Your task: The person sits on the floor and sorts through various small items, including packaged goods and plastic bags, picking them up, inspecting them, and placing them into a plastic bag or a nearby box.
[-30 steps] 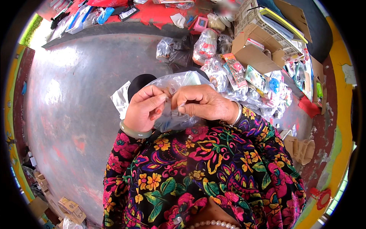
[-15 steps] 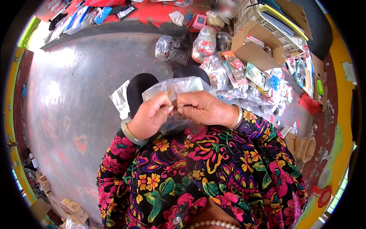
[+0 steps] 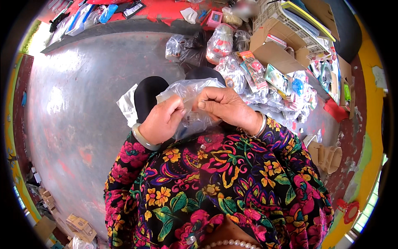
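Observation:
A clear plastic bag (image 3: pixel 195 86) rests across my lap, crumpled and see-through, with something small and hard to make out inside its lower part. My left hand (image 3: pixel 162 117) is closed in a pinch at the bag's left side. Over the bag's upper right, my right hand (image 3: pixel 227 107) pinches with thumb and forefinger together. A narrow gap lies between the two hands. What sits between the fingertips of either hand is too small to name. Beside my left leg lies a piece of white paper or plastic (image 3: pixel 128 106).
Bagged goods (image 3: pixel 257 87) and blister packs are heaped on the floor to the right, before an open cardboard box (image 3: pixel 275 47) and a plastic crate (image 3: pixel 265 18). A red-topped ledge (image 3: pixel 159 10) runs along the back. Cardboard pieces (image 3: pixel 327 157) lie near the right wall.
My hands, close together before, have moved apart, the right one rising slightly to the right. More of the bag between them now shows.

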A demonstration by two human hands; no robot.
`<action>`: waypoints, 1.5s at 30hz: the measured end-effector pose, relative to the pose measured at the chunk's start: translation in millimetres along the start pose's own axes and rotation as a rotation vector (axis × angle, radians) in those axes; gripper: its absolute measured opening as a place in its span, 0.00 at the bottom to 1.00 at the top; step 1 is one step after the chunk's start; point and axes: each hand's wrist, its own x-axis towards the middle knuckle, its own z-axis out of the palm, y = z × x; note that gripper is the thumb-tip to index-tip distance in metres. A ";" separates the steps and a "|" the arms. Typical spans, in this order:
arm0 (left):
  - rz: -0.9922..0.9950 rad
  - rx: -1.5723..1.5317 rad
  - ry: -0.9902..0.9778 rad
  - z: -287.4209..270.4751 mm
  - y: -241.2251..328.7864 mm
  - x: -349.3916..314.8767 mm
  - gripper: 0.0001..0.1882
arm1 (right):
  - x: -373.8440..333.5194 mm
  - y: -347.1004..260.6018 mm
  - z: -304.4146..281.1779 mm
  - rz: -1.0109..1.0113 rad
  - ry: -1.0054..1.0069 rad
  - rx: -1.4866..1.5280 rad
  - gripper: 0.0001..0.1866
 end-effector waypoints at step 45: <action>0.390 0.087 0.431 13.5 -7.5 -13.9 0.07 | 24.6 -2.7 14.7 0.221 0.035 0.117 0.05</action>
